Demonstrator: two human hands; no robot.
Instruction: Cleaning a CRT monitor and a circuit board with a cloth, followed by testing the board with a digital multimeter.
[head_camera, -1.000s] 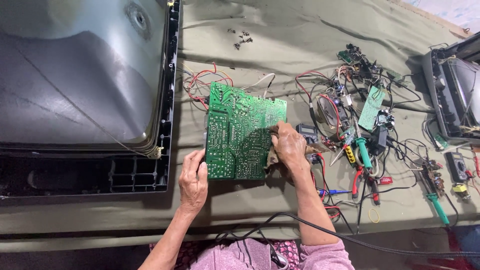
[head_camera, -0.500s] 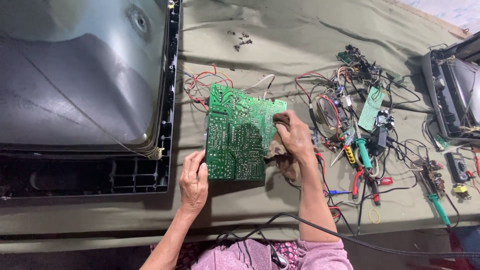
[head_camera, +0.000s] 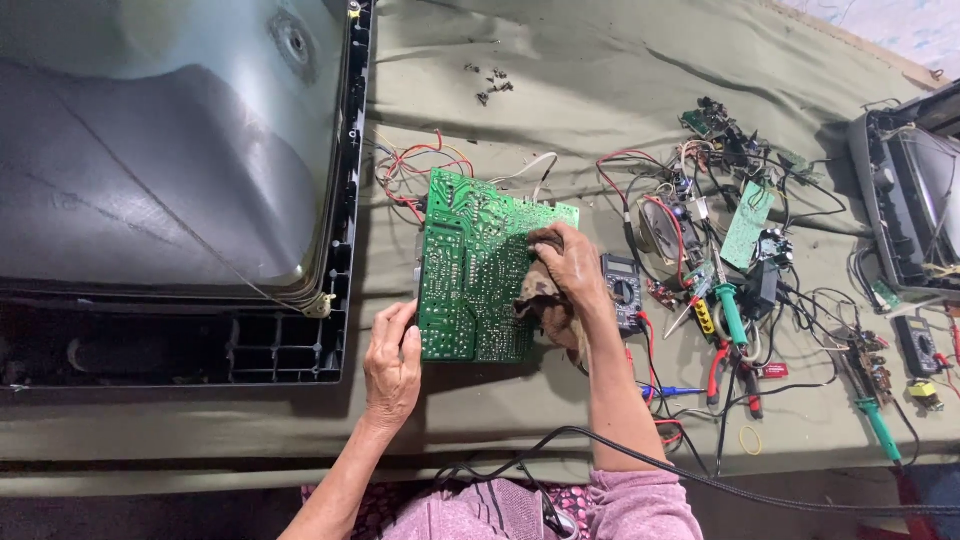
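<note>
Olive-green cloth covers the table (head_camera: 600, 60) we look down on, with a large television shell (head_camera: 170, 190) lying face down at the left. Near the middle lies a green circuit board (head_camera: 470, 270), solder side up, its red and white wires (head_camera: 420, 165) trailing off the far edge.

Our left hand (head_camera: 392, 365) rests at the board's near left corner, fingers curled over the edge and pinning it. Our right hand (head_camera: 572, 268) is closed around a crumpled brown rag (head_camera: 535, 300), pressing it onto the board's right half. Just beside that hand sits a small multimeter (head_camera: 622, 290); further right lie green-handled soldering irons (head_camera: 730, 310) amid loose parts and cables.

We judge the board light, stiff and brittle, with sharp solder points on the upturned face. It seems best held by its bare edges, as the left hand does, not by the wires.
</note>
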